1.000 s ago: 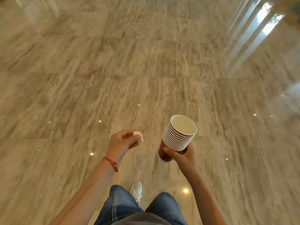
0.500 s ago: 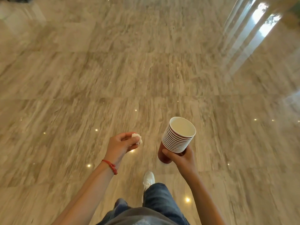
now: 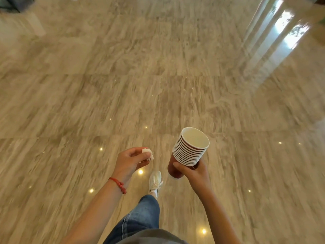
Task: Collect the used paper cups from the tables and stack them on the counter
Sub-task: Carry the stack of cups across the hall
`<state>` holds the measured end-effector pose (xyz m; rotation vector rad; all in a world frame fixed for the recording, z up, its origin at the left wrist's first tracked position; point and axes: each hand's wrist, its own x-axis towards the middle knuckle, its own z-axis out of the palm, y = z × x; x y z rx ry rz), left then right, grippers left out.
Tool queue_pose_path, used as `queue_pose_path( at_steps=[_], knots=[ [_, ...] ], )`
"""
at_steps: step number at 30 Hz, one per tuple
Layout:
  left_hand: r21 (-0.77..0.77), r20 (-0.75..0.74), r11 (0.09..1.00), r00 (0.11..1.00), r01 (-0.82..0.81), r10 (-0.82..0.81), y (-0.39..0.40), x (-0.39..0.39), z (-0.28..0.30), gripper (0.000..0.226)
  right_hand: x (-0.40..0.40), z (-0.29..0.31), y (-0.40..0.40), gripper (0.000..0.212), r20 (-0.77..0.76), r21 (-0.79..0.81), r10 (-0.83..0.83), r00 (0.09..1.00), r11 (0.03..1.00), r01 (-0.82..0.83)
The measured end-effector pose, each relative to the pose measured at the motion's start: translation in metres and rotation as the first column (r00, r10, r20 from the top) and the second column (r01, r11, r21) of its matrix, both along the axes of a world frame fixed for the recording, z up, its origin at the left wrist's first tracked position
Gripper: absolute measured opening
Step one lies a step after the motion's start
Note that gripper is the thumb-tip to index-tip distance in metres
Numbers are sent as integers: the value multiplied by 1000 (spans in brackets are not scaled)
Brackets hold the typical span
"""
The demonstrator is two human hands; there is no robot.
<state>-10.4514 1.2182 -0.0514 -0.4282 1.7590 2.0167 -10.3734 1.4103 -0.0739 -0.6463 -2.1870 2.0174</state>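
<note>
A stack of several nested paper cups (image 3: pixel 190 148), dark red outside with white rims and a white inside, is held tilted in front of me. My right hand (image 3: pixel 192 171) grips the stack round its lower part. To the left, my left hand (image 3: pixel 129 162) pinches a small crumpled white wad of paper (image 3: pixel 148 153) between thumb and fingers. A red cord bracelet circles the left wrist. No table or counter is in view.
Polished beige marble floor (image 3: pixel 123 85) stretches ahead, with ceiling lights mirrored in it. A bright window reflection (image 3: pixel 281 32) lies at the upper right. A dark object (image 3: pixel 14 3) sits at the top left corner. My white shoe (image 3: pixel 154 182) steps forward below the hands.
I have walked forward over the floor; my legs have swapped places. Both hands keep their hold and stay about where they were in view. A dark object has come into view top left.
</note>
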Motion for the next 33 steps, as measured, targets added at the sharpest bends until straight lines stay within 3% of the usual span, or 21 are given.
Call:
queue_pose_path(
  at_steps=[9, 20, 33],
  knots=[
    [23, 10, 999, 999, 36, -36, 95, -232, 16, 12, -216, 15, 97, 45, 4, 8, -42, 999, 999, 42],
    [51, 92, 997, 994, 52, -57, 239, -452, -13, 10, -431, -14, 243, 47, 5, -7, -77, 997, 997, 77],
    [68, 60, 997, 998, 21, -25, 383, -716, 7, 10, -712, 15, 393, 43, -66, 13, -27, 997, 1000, 28]
  ],
)
